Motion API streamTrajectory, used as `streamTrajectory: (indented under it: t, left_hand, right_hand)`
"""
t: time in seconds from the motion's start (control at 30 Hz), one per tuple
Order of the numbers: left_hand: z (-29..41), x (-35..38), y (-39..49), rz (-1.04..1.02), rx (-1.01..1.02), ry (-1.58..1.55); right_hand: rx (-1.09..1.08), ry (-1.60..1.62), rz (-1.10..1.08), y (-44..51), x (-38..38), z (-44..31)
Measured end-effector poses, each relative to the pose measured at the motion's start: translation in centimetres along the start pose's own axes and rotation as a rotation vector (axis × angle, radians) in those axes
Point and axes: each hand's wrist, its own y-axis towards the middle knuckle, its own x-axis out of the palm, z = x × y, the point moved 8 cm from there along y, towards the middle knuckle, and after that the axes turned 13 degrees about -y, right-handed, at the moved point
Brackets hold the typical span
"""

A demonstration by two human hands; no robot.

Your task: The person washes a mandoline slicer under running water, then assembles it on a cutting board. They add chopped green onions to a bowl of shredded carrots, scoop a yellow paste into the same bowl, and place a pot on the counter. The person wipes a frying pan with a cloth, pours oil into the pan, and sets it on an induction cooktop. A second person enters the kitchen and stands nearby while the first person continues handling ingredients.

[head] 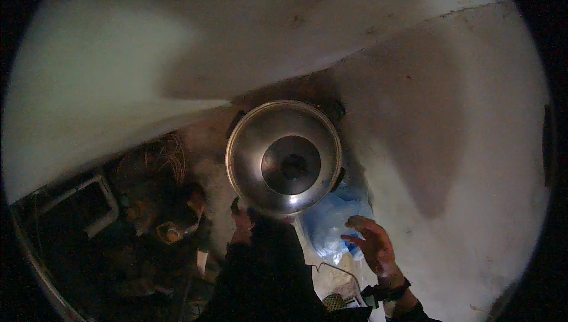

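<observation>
A round metal basin or bowl (248, 144) with a shiny rim and a darker disc at its centre stands before me, dark handle-like parts at its outer edge. My left hand (242, 224) is at the basin's lower left edge, partly hidden by my dark clothing; whether it grips the rim cannot be told. My right hand (372, 240) is raised at the lower right, apart from the basin, fingers spread and slightly curled, with nothing in it. Just left of it lies a bluish translucent plastic bag (326, 229). A dark band is around my right wrist.
Pale walls (426, 100) meet in a corner behind the basin. At left, in shadow, lie a bent light-coloured tube (106, 193), a tangle of wire (175, 158) and unclear clutter. A thin bent metal rod (341, 268) is near my body.
</observation>
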Motion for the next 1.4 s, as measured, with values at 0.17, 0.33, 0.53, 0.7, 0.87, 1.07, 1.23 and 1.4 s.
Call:
streamTrajectory:
  t: [0.17, 0.33, 0.53, 0.7, 0.87, 1.07, 1.23, 1.4]
  left_hand:
    - [8.1, 6.5, -8.7, -0.298, 0.609, 0.247]
    - [12.1, 12.4, -26.0, -0.521, 0.001, 0.254]
    - [21.7, 11.8, -45.5, -0.821, 0.165, 0.239]
    - [25.5, 1.4, -55.3, -0.45, 0.829, 0.65]
    - [22.9, -10.2, -63.0, -0.041, 0.916, 0.345]
    - [15.3, -25.5, -72.5, 0.378, 1.082, 0.021]
    - [9.1, -38.5, -83.2, 0.681, 1.151, -0.047]
    - [4.0, -50.3, -100.0, 1.389, 1.467, -0.227]
  right_hand:
    - [0.145, 0.258, 0.153, -2.0, 2.5, 0.1]
    - [0.271, 0.238, -0.084, -6.7, 9.8, -0.2]
    - [-0.03, -0.459, -0.484, -11.4, 16.8, -4.7]
    - [-0.04, -0.541, -1.029, -17.4, 26.8, -6.9]
    - [0.154, -0.56, -1.479, -25.2, 35.6, -4.7]
    - [0.038, -0.85, -1.877, -36.9, 44.1, 2.3]
    - [-0.132, -0.85, -1.973, -45.5, 52.0, 6.1]
    - [0.023, -0.621, -2.156, -58.3, 62.3, 7.8]
